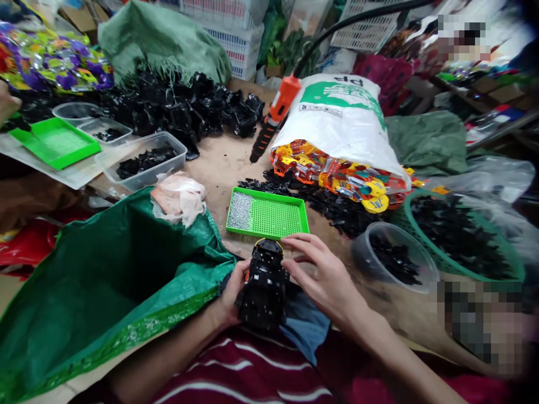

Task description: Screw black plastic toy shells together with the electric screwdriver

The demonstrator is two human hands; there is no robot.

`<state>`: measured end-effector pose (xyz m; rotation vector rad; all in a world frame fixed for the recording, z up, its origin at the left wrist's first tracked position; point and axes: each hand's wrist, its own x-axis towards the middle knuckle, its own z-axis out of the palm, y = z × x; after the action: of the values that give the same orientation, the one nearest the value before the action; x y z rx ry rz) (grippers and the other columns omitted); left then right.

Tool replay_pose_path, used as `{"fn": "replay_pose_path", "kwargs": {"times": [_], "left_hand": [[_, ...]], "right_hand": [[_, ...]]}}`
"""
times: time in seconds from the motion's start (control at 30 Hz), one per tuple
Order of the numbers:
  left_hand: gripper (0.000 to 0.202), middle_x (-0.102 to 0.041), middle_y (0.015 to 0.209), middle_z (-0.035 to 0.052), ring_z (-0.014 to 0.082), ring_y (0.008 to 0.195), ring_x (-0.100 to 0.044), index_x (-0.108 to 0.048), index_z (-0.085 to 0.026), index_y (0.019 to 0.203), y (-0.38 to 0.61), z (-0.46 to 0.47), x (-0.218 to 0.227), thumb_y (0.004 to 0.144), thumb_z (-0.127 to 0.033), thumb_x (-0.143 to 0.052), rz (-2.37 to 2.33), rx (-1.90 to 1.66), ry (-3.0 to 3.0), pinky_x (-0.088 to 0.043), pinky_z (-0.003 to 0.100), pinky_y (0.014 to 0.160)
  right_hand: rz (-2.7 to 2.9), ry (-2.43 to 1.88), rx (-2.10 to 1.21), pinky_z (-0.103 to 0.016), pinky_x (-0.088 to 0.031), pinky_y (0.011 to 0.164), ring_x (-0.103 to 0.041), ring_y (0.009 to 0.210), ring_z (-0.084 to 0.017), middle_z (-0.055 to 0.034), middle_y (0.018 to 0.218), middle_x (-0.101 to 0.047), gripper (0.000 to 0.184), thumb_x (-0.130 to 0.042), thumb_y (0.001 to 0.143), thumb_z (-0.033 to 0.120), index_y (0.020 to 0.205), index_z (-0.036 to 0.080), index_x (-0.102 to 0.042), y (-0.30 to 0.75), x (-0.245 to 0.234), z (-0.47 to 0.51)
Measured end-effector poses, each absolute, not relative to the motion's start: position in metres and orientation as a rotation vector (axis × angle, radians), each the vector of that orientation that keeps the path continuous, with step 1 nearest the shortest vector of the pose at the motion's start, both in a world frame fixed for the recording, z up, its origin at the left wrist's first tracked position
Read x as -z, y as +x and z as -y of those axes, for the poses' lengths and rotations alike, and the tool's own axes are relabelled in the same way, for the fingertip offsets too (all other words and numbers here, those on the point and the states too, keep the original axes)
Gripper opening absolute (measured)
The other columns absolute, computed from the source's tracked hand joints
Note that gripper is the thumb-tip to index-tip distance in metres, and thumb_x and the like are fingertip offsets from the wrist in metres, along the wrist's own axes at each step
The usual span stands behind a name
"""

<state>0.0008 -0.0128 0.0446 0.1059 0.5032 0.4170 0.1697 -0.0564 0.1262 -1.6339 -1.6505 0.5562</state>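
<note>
My left hand (229, 297) grips a black plastic toy body (264, 286) from its left side, holding it upside down over my lap. My right hand (320, 269) rests on the toy's right side, thumb and fingers curled over its upper edge. Just beyond the toy lies a green perforated tray (278, 216) with a patch of small silver screws (240, 210) at its left end. A blue cloth (305, 325) lies under the toy.
A large green woven sack (105, 286) gapes open at the left. Right of me stand a clear cup (393, 261) and a green basket (463, 235) of black parts. A white bag (341, 120) spills yellow-orange toy pieces. An orange electric screwdriver (273, 115) hangs mid-table. Another person's hand (7, 104) shows far left.
</note>
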Motion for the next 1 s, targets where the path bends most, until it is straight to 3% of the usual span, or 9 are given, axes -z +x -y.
{"fn": "replay_pose_path", "kwargs": {"times": [0.17, 0.3, 0.4, 0.53, 0.67, 0.83, 0.93, 1.0], "left_hand": [[0.043, -0.070, 0.074, 0.0050, 0.0190, 0.071, -0.063, -0.068, -0.012, 0.087, -0.002, 0.008, -0.049, 0.080, -0.053, -0.055, -0.490, -0.474, 0.101, -0.046, 0.028, 0.071], [0.044, -0.071, 0.075, 0.0050, 0.0186, 0.069, -0.063, -0.068, -0.012, 0.087, -0.005, 0.007, -0.053, 0.079, -0.053, -0.054, -0.457, -0.498, 0.098, -0.046, 0.028, 0.070], [0.046, -0.072, 0.081, 0.0062, 0.0205, 0.077, -0.064, -0.068, -0.011, 0.092, -0.006, 0.008, -0.053, 0.080, -0.054, -0.053, -0.438, -0.504, 0.087, -0.047, 0.029, 0.075], [0.048, -0.073, 0.084, 0.0073, 0.0228, 0.085, -0.065, -0.069, -0.011, 0.095, -0.007, 0.008, -0.053, 0.080, -0.053, -0.054, -0.448, -0.512, 0.055, -0.047, 0.030, 0.079], [0.052, -0.073, 0.090, 0.0094, 0.0216, 0.084, -0.065, -0.070, -0.010, 0.098, -0.006, 0.007, -0.054, 0.082, -0.055, -0.051, -0.421, -0.479, 0.008, -0.045, 0.027, 0.072], [0.057, -0.073, 0.087, 0.0095, 0.0212, 0.078, -0.064, -0.070, -0.013, 0.098, -0.003, 0.013, -0.046, 0.082, -0.064, -0.047, -0.455, -0.518, 0.061, -0.044, 0.029, 0.070], [0.053, -0.071, 0.097, 0.0092, 0.0210, 0.083, -0.065, -0.068, -0.019, 0.104, -0.006, 0.018, -0.043, 0.083, -0.063, -0.050, -0.359, -0.570, 0.245, -0.044, 0.029, 0.067], [0.056, -0.070, 0.096, 0.0127, 0.0228, 0.081, -0.066, -0.069, -0.016, 0.101, -0.009, 0.024, -0.044, 0.078, -0.065, -0.057, -0.325, -0.550, 0.442, -0.043, 0.029, 0.064]], "right_hand": [[1.887, -1.452, -0.316, -0.045, -0.059, 0.088, -0.059, 0.114, -0.029, -0.0131, 0.128, -0.055, 0.040, -0.064, 0.087, 0.023, 0.127, 0.025, -0.058, 0.162, -0.131, 0.080], [2.064, -1.307, -0.156, -0.055, -0.052, 0.098, -0.050, 0.124, -0.035, -0.0163, 0.133, -0.049, 0.056, -0.070, 0.083, 0.025, 0.136, 0.023, -0.051, 0.159, -0.122, 0.094], [2.219, -1.243, -0.087, -0.057, -0.049, 0.103, -0.044, 0.131, -0.037, -0.0181, 0.134, -0.049, 0.066, -0.075, 0.080, 0.026, 0.139, 0.019, -0.047, 0.157, -0.114, 0.100], [2.353, -1.264, -0.026, -0.054, -0.049, 0.105, -0.044, 0.133, -0.035, -0.0171, 0.133, -0.056, 0.059, -0.074, 0.081, 0.024, 0.135, 0.017, -0.052, 0.152, -0.103, 0.107], [2.397, -1.304, 0.069, -0.053, -0.052, 0.103, -0.046, 0.133, -0.034, -0.0155, 0.133, -0.059, 0.054, -0.068, 0.084, 0.016, 0.135, 0.018, -0.054, 0.148, -0.088, 0.103], [2.254, -1.208, 0.021, -0.051, -0.058, 0.094, -0.053, 0.126, -0.036, -0.0124, 0.120, -0.067, 0.064, -0.065, 0.081, 0.017, 0.142, 0.017, -0.047, 0.157, -0.091, 0.089], [1.971, -1.335, -0.106, -0.046, -0.061, 0.088, -0.064, 0.112, -0.034, -0.0103, 0.126, -0.065, 0.052, -0.059, 0.084, 0.022, 0.136, 0.024, -0.054, 0.172, -0.107, 0.079], [1.682, -1.568, -0.125, -0.041, -0.063, 0.080, -0.071, 0.098, -0.032, -0.0089, 0.115, -0.071, 0.038, -0.059, 0.085, 0.025, 0.122, 0.027, -0.065, 0.177, -0.118, 0.066]]}}
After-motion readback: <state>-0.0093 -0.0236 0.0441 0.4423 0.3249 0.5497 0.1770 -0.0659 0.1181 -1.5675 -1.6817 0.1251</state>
